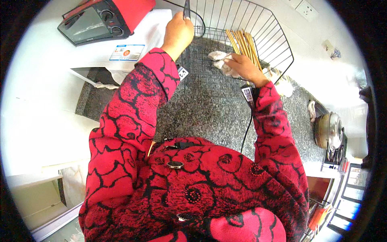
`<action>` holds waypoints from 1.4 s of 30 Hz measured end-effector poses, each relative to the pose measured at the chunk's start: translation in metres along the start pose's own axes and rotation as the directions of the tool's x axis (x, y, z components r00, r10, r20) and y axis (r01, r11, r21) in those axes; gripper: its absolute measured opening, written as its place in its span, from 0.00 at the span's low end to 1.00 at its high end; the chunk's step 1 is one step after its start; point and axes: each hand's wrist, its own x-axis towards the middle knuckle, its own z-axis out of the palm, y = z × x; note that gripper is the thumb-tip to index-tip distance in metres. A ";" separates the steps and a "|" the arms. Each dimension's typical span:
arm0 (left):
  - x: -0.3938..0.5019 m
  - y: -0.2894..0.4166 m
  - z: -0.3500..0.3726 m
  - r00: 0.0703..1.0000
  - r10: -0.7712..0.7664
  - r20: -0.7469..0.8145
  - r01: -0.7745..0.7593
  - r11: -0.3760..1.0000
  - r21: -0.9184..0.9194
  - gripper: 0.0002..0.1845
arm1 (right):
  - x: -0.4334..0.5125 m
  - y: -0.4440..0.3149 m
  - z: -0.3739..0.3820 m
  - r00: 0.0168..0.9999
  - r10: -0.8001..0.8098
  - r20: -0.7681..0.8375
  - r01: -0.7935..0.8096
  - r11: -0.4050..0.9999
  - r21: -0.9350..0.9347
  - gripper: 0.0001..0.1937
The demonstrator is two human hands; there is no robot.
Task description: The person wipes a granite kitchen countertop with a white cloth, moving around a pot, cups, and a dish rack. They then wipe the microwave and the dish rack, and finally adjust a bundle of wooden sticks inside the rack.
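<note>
A black wire dish rack [278, 27] stands on the speckled grey stone countertop [205, 106], at the top of the view. My left hand [179, 33] grips its left side, the fingers closed around the dark wires. In my right hand [246, 68] is a crumpled white cloth [223, 62], at the front of the rack. Right behind that hand a bundle of wooden chopsticks [245, 42] leans in the rack, its lower ends partly hidden by my fingers. Whether the cloth touches the wires I cannot tell.
At upper left, a red toaster oven [93, 25] sits on a white appliance [151, 33] bearing a printed label. To the right are a pale, blurred bundle [284, 86], a small cloth [311, 109] and a lidded metal pot [328, 130]. A wall socket [307, 9] is at upper right.
</note>
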 end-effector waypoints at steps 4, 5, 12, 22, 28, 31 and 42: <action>-0.010 0.012 -0.011 0.994 -0.087 0.066 0.097 0.981 -0.165 0.29 | -0.021 -0.025 -0.002 0.973 0.016 -0.232 0.099 0.874 0.476 0.16; -0.016 0.014 -0.019 0.982 -0.132 0.139 0.154 0.974 -0.164 0.38 | -0.025 -0.034 0.004 0.948 0.054 -0.315 0.115 0.861 0.496 0.16; -0.150 0.023 -0.065 0.977 -0.017 0.211 0.076 0.959 -0.273 0.27 | -0.063 -0.092 0.048 0.954 -0.023 -0.298 0.220 0.731 0.646 0.12; -0.186 0.005 -0.062 0.864 -0.314 0.392 0.495 0.400 -0.771 0.26 | -0.049 -0.141 0.101 0.825 -0.495 -0.272 0.484 0.868 -0.108 0.24; -0.167 -0.014 -0.068 0.836 -0.474 0.277 0.386 0.150 -0.910 0.24 | -0.030 -0.141 0.028 0.730 -0.507 -0.458 0.544 0.837 -0.058 0.26; -0.146 -0.017 -0.072 0.847 -0.523 0.096 0.357 0.425 -0.832 0.24 | -0.004 -0.145 0.010 0.659 -0.425 -0.621 0.448 0.884 -0.130 0.29; -0.014 0.011 -0.043 0.861 -0.464 -0.209 0.060 0.501 -0.863 0.19 | 0.075 -0.142 0.038 0.750 -0.485 -0.450 0.551 0.834 0.019 0.14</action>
